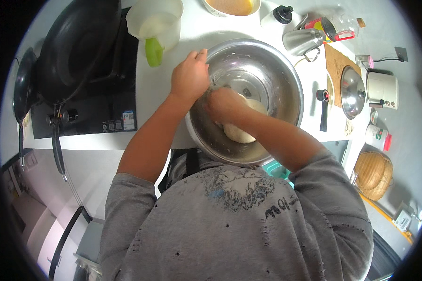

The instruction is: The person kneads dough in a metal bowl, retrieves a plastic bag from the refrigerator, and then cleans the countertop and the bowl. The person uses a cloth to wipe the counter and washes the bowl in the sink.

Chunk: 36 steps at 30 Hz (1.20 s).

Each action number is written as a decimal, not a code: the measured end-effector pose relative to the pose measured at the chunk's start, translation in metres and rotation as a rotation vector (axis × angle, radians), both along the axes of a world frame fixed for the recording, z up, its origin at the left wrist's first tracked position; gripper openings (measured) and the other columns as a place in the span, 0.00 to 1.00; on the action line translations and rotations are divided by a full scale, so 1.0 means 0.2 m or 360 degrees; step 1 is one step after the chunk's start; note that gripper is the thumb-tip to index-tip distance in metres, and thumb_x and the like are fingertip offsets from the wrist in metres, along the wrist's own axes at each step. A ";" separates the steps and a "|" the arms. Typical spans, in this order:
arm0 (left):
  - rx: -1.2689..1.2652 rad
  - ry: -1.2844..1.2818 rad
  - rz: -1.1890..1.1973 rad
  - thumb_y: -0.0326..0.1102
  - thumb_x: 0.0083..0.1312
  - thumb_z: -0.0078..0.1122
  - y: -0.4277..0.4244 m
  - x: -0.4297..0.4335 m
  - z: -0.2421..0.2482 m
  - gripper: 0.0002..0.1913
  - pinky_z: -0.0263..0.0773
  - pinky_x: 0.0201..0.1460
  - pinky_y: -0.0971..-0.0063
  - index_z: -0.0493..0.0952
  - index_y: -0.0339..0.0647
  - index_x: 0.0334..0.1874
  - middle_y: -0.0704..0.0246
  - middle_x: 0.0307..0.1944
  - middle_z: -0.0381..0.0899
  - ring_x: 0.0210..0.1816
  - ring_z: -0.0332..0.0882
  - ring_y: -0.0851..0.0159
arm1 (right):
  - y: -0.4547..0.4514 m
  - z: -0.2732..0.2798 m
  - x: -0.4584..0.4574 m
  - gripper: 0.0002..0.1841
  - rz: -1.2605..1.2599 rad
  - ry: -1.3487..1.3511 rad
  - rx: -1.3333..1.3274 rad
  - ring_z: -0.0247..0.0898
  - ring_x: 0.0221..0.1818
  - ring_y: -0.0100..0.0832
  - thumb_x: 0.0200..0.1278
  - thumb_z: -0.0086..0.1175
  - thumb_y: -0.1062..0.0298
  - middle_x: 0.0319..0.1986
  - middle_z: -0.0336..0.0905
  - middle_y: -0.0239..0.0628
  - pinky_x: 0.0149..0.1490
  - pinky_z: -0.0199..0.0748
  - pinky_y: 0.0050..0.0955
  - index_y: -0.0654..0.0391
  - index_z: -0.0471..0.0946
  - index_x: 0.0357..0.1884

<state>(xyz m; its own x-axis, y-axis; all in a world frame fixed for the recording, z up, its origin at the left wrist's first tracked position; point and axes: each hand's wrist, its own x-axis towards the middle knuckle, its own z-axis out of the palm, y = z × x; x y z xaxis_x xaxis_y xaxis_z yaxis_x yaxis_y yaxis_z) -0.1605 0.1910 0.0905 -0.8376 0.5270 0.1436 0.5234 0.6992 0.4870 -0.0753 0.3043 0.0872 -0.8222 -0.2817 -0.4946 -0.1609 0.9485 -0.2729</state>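
Observation:
A large stainless steel mixing bowl (285, 77) sits at the counter's front edge, close against my body. Inside it lies a pale lump of dough (239, 135), partly covered by my right forearm. My left hand (191, 75) grips the bowl's rim at its upper left. Down in the bowl, my right hand (223, 103) is bent inward at the left inner wall, beside the dough; it is slightly blurred and its fingers are hidden, so whether it holds anything does not show. Small bits of dough stick to the bowl's inside.
Left of the bowl are a black cooktop (91, 112) with a frying pan (70, 52) and a plastic jug with a green handle (154, 52). Behind stands a bowl of yellowish contents (232, 6). To the right are a steel pitcher (300, 42), a black-handled utensil (323, 110) and a pot lid (351, 92).

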 end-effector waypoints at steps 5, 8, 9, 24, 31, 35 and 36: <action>0.0008 -0.0022 0.0032 0.33 0.63 0.55 -0.05 -0.04 0.00 0.21 0.74 0.46 0.60 0.70 0.35 0.58 0.58 0.46 0.76 0.44 0.78 0.51 | 0.22 0.34 0.29 0.18 -0.0519 0.0229 -0.0178 0.76 0.33 0.45 0.61 0.53 0.52 0.27 0.78 0.42 0.38 0.74 0.41 0.57 0.79 0.23; -0.0015 -0.0068 0.0011 0.33 0.63 0.55 -0.06 -0.03 0.02 0.21 0.74 0.46 0.60 0.70 0.35 0.59 0.57 0.46 0.76 0.44 0.78 0.50 | 0.30 0.33 0.24 0.20 -0.0745 0.0140 0.0141 0.76 0.40 0.43 0.64 0.49 0.47 0.33 0.78 0.43 0.40 0.75 0.40 0.57 0.79 0.32; -0.0023 -0.0085 0.0024 0.33 0.63 0.55 -0.06 -0.03 0.02 0.21 0.74 0.46 0.60 0.70 0.35 0.58 0.57 0.46 0.76 0.44 0.78 0.50 | 0.32 0.30 0.20 0.22 -0.0711 0.0270 0.0205 0.76 0.43 0.42 0.66 0.48 0.45 0.36 0.79 0.44 0.41 0.75 0.39 0.56 0.79 0.36; 0.0279 0.0013 -0.0086 0.30 0.60 0.57 -0.07 -0.04 -0.01 0.19 0.72 0.44 0.58 0.72 0.35 0.54 0.56 0.39 0.76 0.40 0.76 0.46 | 0.22 -0.08 0.27 0.20 -0.0224 0.0689 -0.0166 0.68 0.48 0.42 0.53 0.56 0.52 0.41 0.73 0.39 0.51 0.60 0.45 0.52 0.76 0.45; 0.0302 0.0172 -0.0114 0.31 0.60 0.57 -0.01 -0.15 -0.05 0.20 0.72 0.48 0.59 0.73 0.33 0.55 0.55 0.45 0.77 0.46 0.76 0.47 | 0.17 -0.15 0.00 0.16 -0.0623 0.0792 -0.0045 0.70 0.42 0.43 0.55 0.56 0.48 0.35 0.75 0.38 0.49 0.61 0.43 0.52 0.78 0.33; 0.0183 0.0168 -0.0021 0.33 0.61 0.57 -0.04 -0.14 -0.07 0.19 0.73 0.48 0.59 0.74 0.35 0.54 0.55 0.45 0.77 0.45 0.76 0.48 | 0.17 0.00 -0.03 0.23 -0.0461 0.0722 -0.0057 0.72 0.48 0.42 0.60 0.51 0.42 0.38 0.77 0.41 0.52 0.65 0.45 0.55 0.80 0.31; 0.0165 0.0110 0.0000 0.33 0.61 0.57 -0.05 -0.13 -0.07 0.19 0.73 0.48 0.59 0.74 0.35 0.55 0.55 0.45 0.77 0.45 0.77 0.48 | 0.20 0.07 0.01 0.24 -0.0219 0.0819 -0.0203 0.73 0.48 0.43 0.60 0.51 0.41 0.38 0.78 0.42 0.52 0.65 0.46 0.55 0.80 0.31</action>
<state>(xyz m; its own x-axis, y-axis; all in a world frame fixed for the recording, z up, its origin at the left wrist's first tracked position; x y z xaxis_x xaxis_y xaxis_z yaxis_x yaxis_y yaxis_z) -0.1866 0.1800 0.0771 -0.8240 0.5063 0.2544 0.5580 0.6471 0.5195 -0.0726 0.3442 0.1015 -0.9824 -0.1861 0.0126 -0.1810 0.9347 -0.3059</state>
